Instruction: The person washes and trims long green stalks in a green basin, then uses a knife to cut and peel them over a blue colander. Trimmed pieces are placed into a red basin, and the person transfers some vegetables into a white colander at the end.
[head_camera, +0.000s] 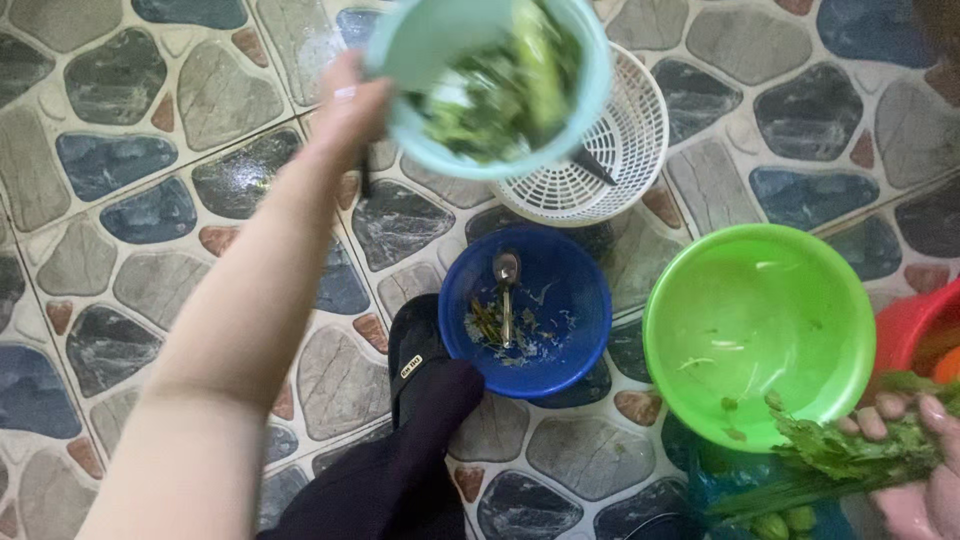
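left hand (345, 105) grips the tilted pale-green bowl (440, 60) of chopped greens (500, 95) at top centre, over the white basket (620, 150); right hand (925, 460), lower right, clasps leafy stalks (840, 455); best keep the tilt slow, rim over basket.

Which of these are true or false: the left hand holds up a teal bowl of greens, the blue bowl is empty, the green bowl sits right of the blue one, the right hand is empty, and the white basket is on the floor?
1. The left hand holds up a teal bowl of greens. True.
2. The blue bowl is empty. False: a metal tool and vegetable scraps lie in it.
3. The green bowl sits right of the blue bowl. True.
4. The right hand is empty. False: it grips leafy stalks.
5. The white basket is on the floor. True; the teal bowl partly hides it.
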